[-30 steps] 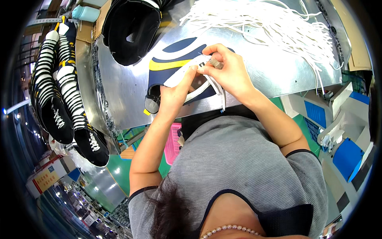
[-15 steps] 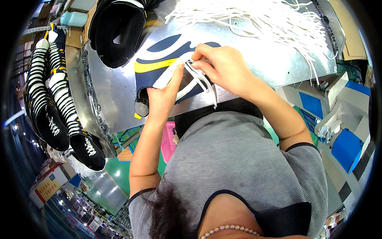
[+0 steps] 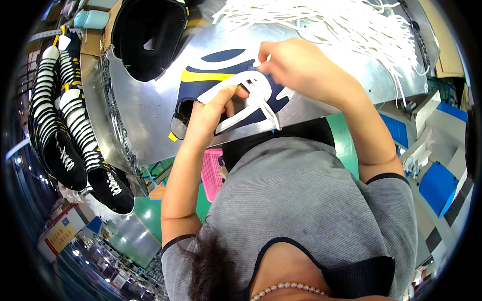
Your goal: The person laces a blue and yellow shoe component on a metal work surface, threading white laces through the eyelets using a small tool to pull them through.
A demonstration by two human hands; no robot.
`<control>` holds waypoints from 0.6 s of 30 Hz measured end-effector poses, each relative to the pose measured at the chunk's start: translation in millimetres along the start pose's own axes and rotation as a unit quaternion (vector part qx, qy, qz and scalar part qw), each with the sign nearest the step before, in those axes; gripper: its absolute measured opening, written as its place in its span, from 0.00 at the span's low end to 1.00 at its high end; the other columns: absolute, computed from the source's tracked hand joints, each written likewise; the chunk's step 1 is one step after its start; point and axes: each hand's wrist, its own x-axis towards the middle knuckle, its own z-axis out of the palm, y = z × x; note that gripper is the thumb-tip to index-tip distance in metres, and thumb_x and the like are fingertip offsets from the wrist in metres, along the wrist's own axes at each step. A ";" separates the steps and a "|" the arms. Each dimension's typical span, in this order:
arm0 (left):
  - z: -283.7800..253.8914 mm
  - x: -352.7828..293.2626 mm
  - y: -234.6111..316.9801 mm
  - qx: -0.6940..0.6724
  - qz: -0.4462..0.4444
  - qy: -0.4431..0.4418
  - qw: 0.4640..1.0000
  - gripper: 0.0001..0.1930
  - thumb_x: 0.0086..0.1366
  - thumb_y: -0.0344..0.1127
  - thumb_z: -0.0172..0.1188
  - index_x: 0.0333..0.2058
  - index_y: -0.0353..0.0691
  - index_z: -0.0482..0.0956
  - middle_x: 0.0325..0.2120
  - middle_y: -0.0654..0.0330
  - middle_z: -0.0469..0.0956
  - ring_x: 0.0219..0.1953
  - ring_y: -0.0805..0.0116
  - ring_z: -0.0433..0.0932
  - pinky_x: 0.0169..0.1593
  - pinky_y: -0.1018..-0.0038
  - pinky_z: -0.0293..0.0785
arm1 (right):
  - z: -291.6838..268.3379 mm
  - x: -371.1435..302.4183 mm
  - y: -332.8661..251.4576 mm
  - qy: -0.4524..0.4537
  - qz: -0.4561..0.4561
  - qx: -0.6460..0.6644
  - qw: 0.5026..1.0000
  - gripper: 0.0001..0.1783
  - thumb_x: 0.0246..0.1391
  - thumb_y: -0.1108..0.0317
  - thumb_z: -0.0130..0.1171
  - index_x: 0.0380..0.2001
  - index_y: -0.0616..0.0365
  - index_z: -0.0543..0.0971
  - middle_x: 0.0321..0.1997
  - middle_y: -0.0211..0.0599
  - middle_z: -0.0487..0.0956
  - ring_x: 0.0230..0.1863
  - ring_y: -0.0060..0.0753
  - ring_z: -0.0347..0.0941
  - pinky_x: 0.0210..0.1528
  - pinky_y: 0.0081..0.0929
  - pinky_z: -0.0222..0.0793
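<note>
A navy shoe upper (image 3: 201,89) with a yellow stripe and white trim lies on the metal table, its opening toward the left. My left hand (image 3: 213,108) grips the upper's edge by the eyelets, with the thumb on top and fingers tucked inside. A white shoelace (image 3: 266,108) runs through the eyelet area, looping up and hanging toward the table's near edge. Over the upper's right part, my right hand (image 3: 301,67) is raised, slightly blurred, its thumb and forefinger pinched on the lace at their tips.
A pile of loose white laces (image 3: 326,22) covers the table's far right. A black, hollow stack of uppers (image 3: 148,40) stands at far left. Striped rows of nested shoe uppers (image 3: 73,110) hang left of the table. A pink basket (image 3: 212,173) sits below the near edge.
My right hand has lifted away from the eyelets, up and to the right, and a lace loop has opened. The upper has shifted slightly right under my left hand.
</note>
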 end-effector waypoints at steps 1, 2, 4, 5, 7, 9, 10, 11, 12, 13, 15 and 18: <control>-3.5 3.0 -1.8 -0.030 -0.012 -0.026 0.999 0.12 0.69 0.38 0.57 0.33 0.38 0.85 0.20 0.70 0.73 0.24 0.81 0.69 0.29 0.79 0.62 | 2.7 1.2 -0.4 -0.001 -0.002 -0.002 1.000 0.11 0.60 0.67 0.56 0.40 0.64 0.76 0.30 0.46 0.82 0.35 0.47 0.80 0.38 0.37 0.74; -5.2 4.9 -0.6 -0.060 -0.024 -0.052 0.997 0.10 0.68 0.36 0.58 0.37 0.37 0.84 0.23 0.68 0.76 0.27 0.81 0.71 0.32 0.80 0.66 | 10.4 1.4 0.3 0.062 0.008 0.152 0.986 0.11 0.61 0.65 0.56 0.41 0.61 0.76 0.29 0.45 0.81 0.34 0.44 0.80 0.37 0.36 0.73; 2.6 5.1 -3.7 -0.124 0.031 -0.036 0.991 0.18 0.62 0.31 0.66 0.51 0.35 0.77 0.44 0.61 0.80 0.45 0.73 0.78 0.51 0.75 0.72 | 47.0 3.9 10.7 0.120 0.040 0.308 0.943 0.11 0.64 0.60 0.55 0.43 0.55 0.76 0.27 0.40 0.80 0.30 0.40 0.78 0.35 0.33 0.71; 2.1 9.5 -8.1 -0.104 0.032 0.000 0.994 0.18 0.62 0.30 0.67 0.50 0.35 0.78 0.44 0.61 0.81 0.46 0.72 0.78 0.52 0.74 0.72 | 55.2 3.0 6.2 0.161 0.016 0.299 0.941 0.11 0.65 0.61 0.54 0.43 0.55 0.76 0.28 0.39 0.80 0.30 0.40 0.78 0.35 0.33 0.71; 1.9 16.3 -8.5 -0.062 0.058 0.046 0.995 0.17 0.61 0.29 0.67 0.49 0.34 0.79 0.44 0.60 0.81 0.46 0.72 0.78 0.52 0.74 0.73 | 60.6 2.1 2.5 0.199 -0.005 0.294 0.935 0.11 0.65 0.61 0.53 0.44 0.55 0.76 0.28 0.39 0.80 0.31 0.40 0.79 0.35 0.33 0.72; 1.1 21.7 -5.4 -0.034 0.083 0.056 0.994 0.16 0.61 0.28 0.67 0.47 0.33 0.80 0.43 0.59 0.82 0.45 0.72 0.79 0.51 0.75 0.74 | 61.1 6.5 6.4 0.164 0.027 0.278 0.946 0.11 0.66 0.61 0.53 0.44 0.56 0.75 0.30 0.41 0.81 0.33 0.42 0.80 0.37 0.36 0.73; 0.9 23.1 -3.7 -0.051 0.100 0.036 0.993 0.15 0.60 0.29 0.68 0.46 0.34 0.81 0.42 0.61 0.82 0.44 0.73 0.80 0.50 0.75 0.74 | 64.6 7.7 7.3 0.163 0.029 0.280 0.946 0.11 0.66 0.61 0.53 0.44 0.56 0.75 0.30 0.41 0.81 0.33 0.42 0.80 0.37 0.36 0.73; 0.2 20.4 1.2 -0.085 0.037 0.026 0.995 0.15 0.60 0.29 0.69 0.45 0.36 0.81 0.40 0.62 0.82 0.44 0.73 0.79 0.50 0.75 0.74 | 70.4 9.7 6.5 0.201 0.032 0.212 0.956 0.11 0.65 0.61 0.53 0.44 0.56 0.74 0.31 0.42 0.82 0.33 0.44 0.80 0.37 0.38 0.73; 0.0 15.8 8.7 -0.118 -0.026 0.016 0.993 0.15 0.59 0.29 0.69 0.45 0.37 0.82 0.39 0.63 0.82 0.44 0.73 0.79 0.49 0.76 0.74 | 76.5 11.5 5.3 0.237 0.034 0.142 0.960 0.11 0.65 0.61 0.54 0.44 0.56 0.74 0.32 0.43 0.82 0.34 0.46 0.80 0.38 0.40 0.74; -5.2 10.8 6.1 -0.178 -0.024 -0.026 0.983 0.13 0.58 0.33 0.69 0.42 0.37 0.82 0.36 0.66 0.80 0.38 0.76 0.76 0.44 0.78 0.71 | 81.7 13.7 4.0 0.258 0.038 0.116 0.958 0.12 0.64 0.61 0.54 0.44 0.57 0.74 0.34 0.45 0.83 0.35 0.49 0.80 0.37 0.43 0.75; -37.8 -5.6 4.6 -0.228 -0.049 -0.197 0.952 0.11 0.61 0.36 0.64 0.38 0.34 0.79 0.29 0.67 0.73 0.31 0.77 0.66 0.38 0.79 0.63 | 83.5 14.2 1.9 0.258 0.060 0.104 0.958 0.12 0.64 0.62 0.54 0.44 0.58 0.74 0.34 0.45 0.83 0.34 0.50 0.80 0.37 0.43 0.75; -76.8 -81.4 35.4 -0.532 0.099 0.016 0.841 0.17 0.55 0.22 0.62 0.45 0.35 0.75 0.30 0.63 0.72 0.35 0.73 0.72 0.41 0.76 0.70 | 81.1 15.8 2.4 0.251 0.101 0.078 0.960 0.13 0.64 0.62 0.54 0.44 0.60 0.73 0.35 0.47 0.83 0.34 0.51 0.80 0.37 0.44 0.75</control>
